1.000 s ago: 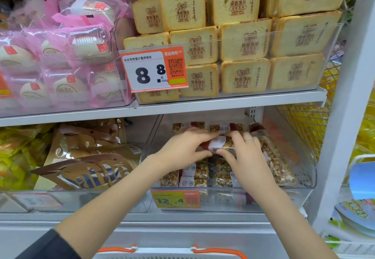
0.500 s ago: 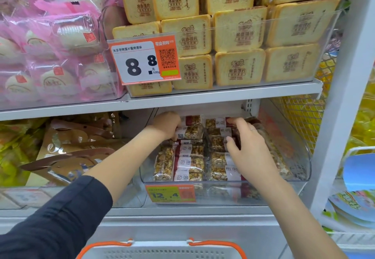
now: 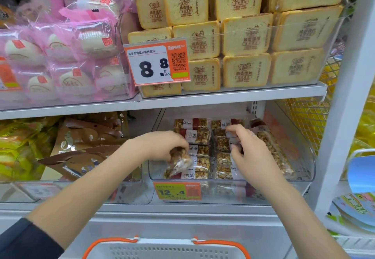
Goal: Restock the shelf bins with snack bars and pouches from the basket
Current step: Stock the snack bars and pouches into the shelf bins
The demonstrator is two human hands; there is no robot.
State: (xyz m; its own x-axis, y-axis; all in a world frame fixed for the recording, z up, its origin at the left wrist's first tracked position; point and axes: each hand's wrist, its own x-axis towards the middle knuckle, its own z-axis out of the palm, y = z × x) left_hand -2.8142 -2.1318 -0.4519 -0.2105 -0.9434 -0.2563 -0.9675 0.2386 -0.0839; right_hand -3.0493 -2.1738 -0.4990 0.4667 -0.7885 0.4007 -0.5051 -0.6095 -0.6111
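Note:
A clear shelf bin (image 3: 302, 169) on the lower shelf holds rows of nut snack bars (image 3: 197, 125) in clear wrappers with white and red labels. My left hand (image 3: 160, 145) grips one wrapped snack bar (image 3: 179, 161) by its top, tilted over the bin's front left part. My right hand (image 3: 249, 153) is over the middle rows, thumb and fingers pinching the white label end of a bar (image 3: 234, 144) lying there. A white basket (image 3: 166, 248) with orange handles shows at the bottom edge; its contents are hidden.
The upper shelf (image 3: 223, 96) hangs low over the bin, loaded with toast-slice packs (image 3: 245, 70) and pink bun packs (image 3: 67, 56). Brown pouches (image 3: 81, 149) fill the bin to the left. An orange price tag (image 3: 176, 190) is on the bin front. A white upright (image 3: 341, 116) stands right.
My left hand has pulled forward from the back of the bin and now holds a bar at the front left. My right hand moved slightly forward over the middle rows.

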